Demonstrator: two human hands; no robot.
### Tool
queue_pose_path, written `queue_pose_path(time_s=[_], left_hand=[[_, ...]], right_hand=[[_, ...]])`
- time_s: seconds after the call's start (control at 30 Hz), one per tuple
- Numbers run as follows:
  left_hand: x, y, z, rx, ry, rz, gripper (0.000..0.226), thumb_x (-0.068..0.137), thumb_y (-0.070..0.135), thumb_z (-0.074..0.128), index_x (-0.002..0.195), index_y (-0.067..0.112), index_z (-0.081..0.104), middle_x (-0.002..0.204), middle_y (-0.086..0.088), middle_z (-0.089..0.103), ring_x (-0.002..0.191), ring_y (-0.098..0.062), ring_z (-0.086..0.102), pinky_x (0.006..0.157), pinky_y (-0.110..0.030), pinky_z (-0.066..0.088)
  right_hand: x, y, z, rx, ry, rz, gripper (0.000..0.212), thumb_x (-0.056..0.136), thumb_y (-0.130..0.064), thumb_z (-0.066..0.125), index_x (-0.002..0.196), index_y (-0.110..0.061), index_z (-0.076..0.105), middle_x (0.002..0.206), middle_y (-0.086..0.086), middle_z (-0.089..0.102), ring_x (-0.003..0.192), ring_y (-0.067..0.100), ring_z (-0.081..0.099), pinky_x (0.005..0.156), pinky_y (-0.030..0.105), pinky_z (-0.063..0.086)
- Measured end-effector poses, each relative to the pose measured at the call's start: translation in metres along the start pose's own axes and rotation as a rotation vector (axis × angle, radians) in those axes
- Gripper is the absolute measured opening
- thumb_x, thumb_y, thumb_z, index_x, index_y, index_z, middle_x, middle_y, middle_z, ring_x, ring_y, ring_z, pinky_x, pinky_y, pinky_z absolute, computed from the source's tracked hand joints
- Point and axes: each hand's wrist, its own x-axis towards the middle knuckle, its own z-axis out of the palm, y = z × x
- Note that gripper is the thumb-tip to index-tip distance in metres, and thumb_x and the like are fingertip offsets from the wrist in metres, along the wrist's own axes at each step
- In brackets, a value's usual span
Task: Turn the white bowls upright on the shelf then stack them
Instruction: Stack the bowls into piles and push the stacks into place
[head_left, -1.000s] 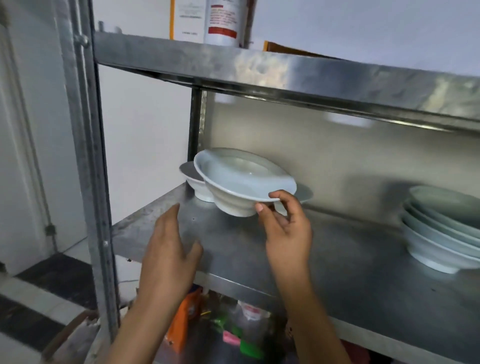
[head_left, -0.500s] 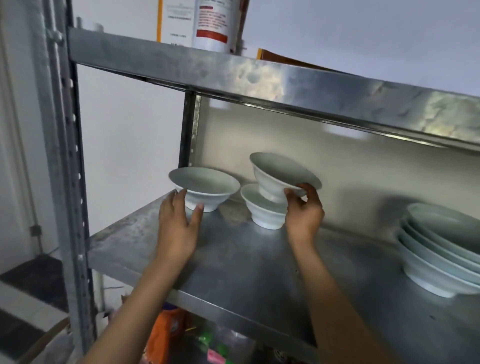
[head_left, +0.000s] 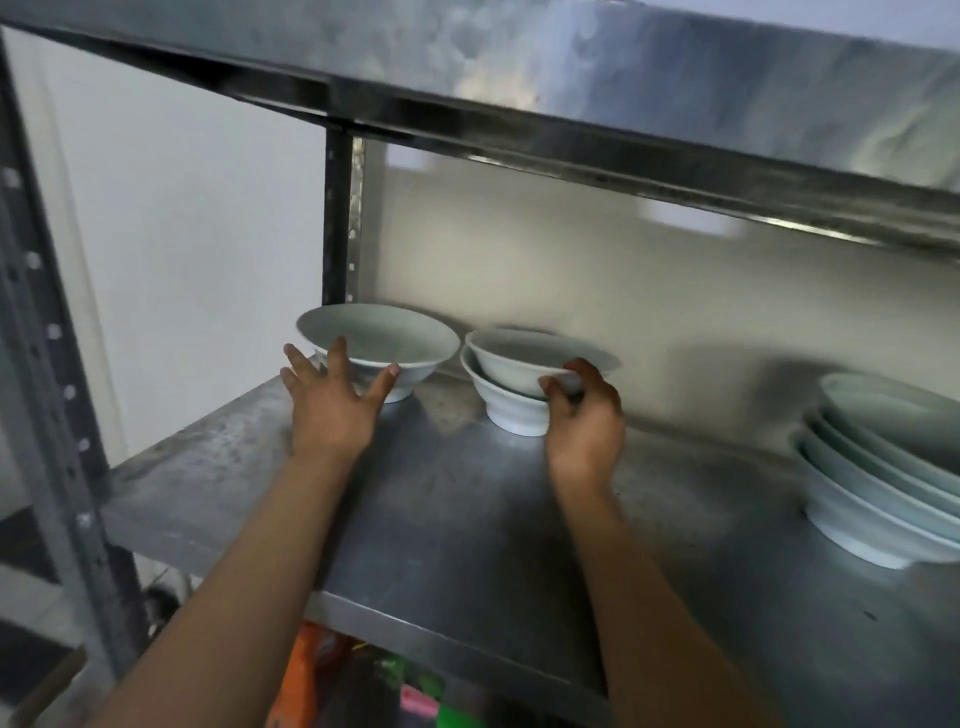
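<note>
Shelf: steel shelf (head_left: 467, 519), bare metal with dull marks; all bowls stand toward its far side, against the back panel.
Left bowl: single white bowl (head_left: 376, 345), upright, far left by the rear post, standing on its own foot.
Stacked pair: upper bowl (head_left: 524, 358) sits tilted inside lower bowl (head_left: 506, 410), just right of the single bowl and not touching it; the upper one is not yet seated level.
Left hand: left hand (head_left: 332, 410) with fingers spread and straight, fingertips against the near wall of the single bowl; nothing grasped.
Right hand: right hand (head_left: 587, 415) curled, thumb and fingers pinching the near rim of the upper bowl.
Other ware: pile of wider dishes (head_left: 883, 467) at far right, well apart from the work.
Material, judged: glazed ceramic or a hard look-alike; stiff, smooth, probably slippery, liable to chip if rim strikes rim or steel.
Weight, judged: moderate; a one-hand lift looks feasible.
Hold, advised: take the single bowl at the rim, thumb inside and fingers under the flare, or cup the wall above the foot.
Risk: tilted upper bowl may rock or slide when let go; settle it flat first.
Progress, judged: bowls upright; one left to add.
</note>
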Motion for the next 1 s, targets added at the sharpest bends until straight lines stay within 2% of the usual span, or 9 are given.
queue_pose_path(time_s=[0.13,0.23,0.43,0.5,0.57,0.73,0.87,0.93,1.0], left_hand=[[0.002,-0.001,-0.002,-0.064,0.008,0.051,0.073,0.088,0.053,0.059,0.145,0.017,0.034,0.147,-0.018,0.035,0.130,-0.039,0.041,0.101,-0.045,0.039],[0.002,0.001,-0.004,-0.049,0.026,0.070,0.062,0.089,0.051,0.060,0.135,0.014,0.040,0.136,-0.018,0.044,0.116,-0.041,0.051,0.090,-0.044,0.043],[0.002,-0.002,-0.006,-0.057,0.066,0.074,0.052,0.085,0.049,0.065,0.117,0.012,0.048,0.118,-0.015,0.056,0.106,-0.038,0.054,0.079,-0.038,0.040],[0.002,-0.004,-0.007,-0.089,0.076,0.069,0.050,0.085,0.046,0.068,0.115,0.011,0.049,0.115,-0.015,0.057,0.104,-0.037,0.055,0.076,-0.036,0.038],[0.001,-0.004,-0.008,-0.120,0.083,0.065,0.049,0.085,0.043,0.069,0.115,0.010,0.049,0.114,-0.016,0.057,0.103,-0.036,0.054,0.076,-0.037,0.038],[-0.004,-0.004,-0.010,-0.187,0.116,0.067,0.044,0.087,0.038,0.069,0.114,0.011,0.049,0.111,-0.015,0.059,0.103,-0.033,0.054,0.077,-0.034,0.037],[-0.011,0.000,-0.016,-0.264,0.184,0.057,0.037,0.087,0.037,0.069,0.111,0.016,0.050,0.103,-0.005,0.058,0.093,-0.023,0.051,0.076,-0.030,0.035],[-0.015,0.001,-0.019,-0.259,0.211,0.075,0.035,0.086,0.037,0.070,0.108,0.018,0.050,0.101,-0.003,0.058,0.091,-0.019,0.049,0.076,-0.029,0.035],[-0.017,0.001,-0.020,-0.248,0.221,0.101,0.035,0.086,0.038,0.070,0.108,0.020,0.049,0.104,-0.005,0.060,0.093,-0.021,0.051,0.076,-0.031,0.037]], right_hand=[[0.000,0.004,0.004,-0.035,0.001,-0.072,0.032,0.083,-0.032,0.068,0.113,-0.021,0.066,0.102,0.014,0.065,0.093,0.035,0.062,0.079,0.040,0.052],[0.001,0.007,0.005,-0.032,0.007,-0.086,0.033,0.082,-0.029,0.070,0.112,-0.017,0.067,0.105,0.019,0.060,0.095,0.039,0.060,0.084,0.043,0.051],[0.001,0.006,0.008,-0.046,-0.085,0.021,0.029,0.083,-0.032,0.070,0.110,-0.020,0.065,0.131,0.018,0.044,0.116,0.039,0.051,0.098,0.039,0.046],[-0.001,0.006,0.008,-0.090,-0.122,0.050,0.029,0.085,-0.035,0.069,0.110,-0.021,0.065,0.147,0.020,0.032,0.134,0.038,0.038,0.106,0.037,0.039],[-0.003,0.004,0.006,-0.110,-0.154,0.060,0.032,0.086,-0.038,0.067,0.113,-0.021,0.065,0.155,0.021,0.021,0.143,0.035,0.025,0.111,0.035,0.033],[-0.005,0.001,0.003,-0.063,-0.189,0.083,0.038,0.085,-0.046,0.065,0.114,-0.023,0.064,0.157,0.016,0.020,0.145,0.030,0.021,0.113,0.034,0.028],[-0.006,-0.001,0.001,0.035,-0.187,0.119,0.035,0.088,-0.044,0.062,0.116,-0.023,0.064,0.157,0.012,0.020,0.145,0.028,0.022,0.113,0.030,0.027],[-0.007,-0.001,0.002,0.071,-0.182,0.132,0.041,0.089,-0.042,0.061,0.125,-0.023,0.059,0.158,0.011,0.018,0.146,0.026,0.021,0.112,0.029,0.026],[-0.007,0.000,0.001,0.078,-0.193,0.171,0.056,0.089,-0.045,0.061,0.138,-0.023,0.047,0.159,0.011,0.015,0.147,0.026,0.019,0.114,0.033,0.025]])
